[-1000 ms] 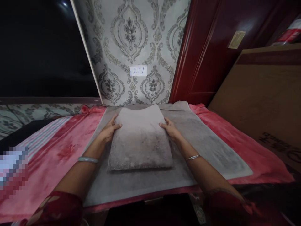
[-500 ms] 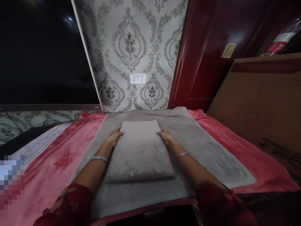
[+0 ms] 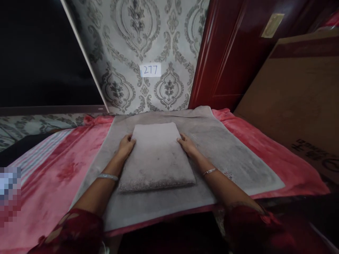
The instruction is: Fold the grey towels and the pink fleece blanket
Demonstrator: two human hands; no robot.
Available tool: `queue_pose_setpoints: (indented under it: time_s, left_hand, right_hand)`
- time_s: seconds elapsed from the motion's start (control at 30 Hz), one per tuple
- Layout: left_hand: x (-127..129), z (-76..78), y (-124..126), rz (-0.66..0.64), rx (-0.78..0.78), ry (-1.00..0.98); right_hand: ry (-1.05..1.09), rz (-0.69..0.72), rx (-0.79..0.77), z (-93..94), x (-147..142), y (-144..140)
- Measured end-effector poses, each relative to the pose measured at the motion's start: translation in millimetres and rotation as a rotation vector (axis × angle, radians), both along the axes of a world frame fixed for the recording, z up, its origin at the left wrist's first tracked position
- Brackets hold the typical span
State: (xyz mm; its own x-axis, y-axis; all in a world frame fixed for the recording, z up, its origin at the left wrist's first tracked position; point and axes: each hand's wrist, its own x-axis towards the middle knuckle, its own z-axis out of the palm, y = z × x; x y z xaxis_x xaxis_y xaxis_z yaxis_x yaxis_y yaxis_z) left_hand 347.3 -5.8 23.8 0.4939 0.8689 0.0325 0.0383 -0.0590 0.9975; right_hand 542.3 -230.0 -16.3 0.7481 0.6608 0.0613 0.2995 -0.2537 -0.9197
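As the folded grey cloth (image 3: 157,157) lies on the spread cloth (image 3: 233,162) before me, a dark screen (image 3: 45,53) stands well to its left and farther back. Also well left of the folded grey cloth is a striped cloth (image 3: 45,150), and between the two runs a pink blanket (image 3: 76,169), passing under the spread cloth. My left hand (image 3: 125,145) grips the left edge of the folded grey cloth near its far corner, thumb at the top, the other fingers down the side and partly out of my sight; a pale bracelet (image 3: 108,176) circles that wrist, just left of the folds. Straight behind the folded grey cloth, a paper label (image 3: 150,70) reading 277 is on patterned wallpaper (image 3: 172,31). My right hand (image 3: 187,144) grips the opposite edge in the same way, thumb uppermost, and a thin silver bangle (image 3: 210,171) sits on that wrist, to the right of the folds. Behind the folded grey cloth and to its right rises a glossy dark red panel (image 3: 219,53) with a yellowish plate (image 3: 272,25); well to its right stands a large cardboard box (image 3: 291,91) with dark lettering.
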Motion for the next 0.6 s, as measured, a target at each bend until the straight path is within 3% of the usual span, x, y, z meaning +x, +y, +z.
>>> queue_pose_setpoints:
  time_s: [0.07,0.13,0.17,0.27,0.33,0.47,0.6]
  left_hand:
    - [-15.3,14.5,-23.3,-0.036,0.091,-0.007]
    - [-35.8,25.7,-60.5,-0.22,0.193,0.006]
    - [-46.4,27.9,-82.7,-0.352,0.173,0.035]
    - [-71.8,15.7,-147.4,-0.695,0.065,0.076]
    - [-80.2,-4.3,-176.6,-0.737,0.065,0.025]
    - [-83.5,-43.2,-192.4,-0.708,0.403,0.085]
    - [-84.4,-57.2,-185.9,-0.713,1.05,0.215]
  right_hand:
    - [-0.128,-0.012,0.027,4.3,-15.7,-17.8]
    - [-0.342,0.11,0.074,7.9,-37.6,-38.0]
    - [-0.436,0.228,0.091,8.9,-49.4,-47.3]
    - [-0.563,0.575,0.041,8.7,-77.4,-65.5]
    - [-0.592,0.707,-0.058,7.8,-83.6,-67.8]
    - [-0.687,0.77,-0.264,8.8,-66.3,-57.2]
    - [-0.842,0.683,-0.385,8.3,-30.1,-37.1]
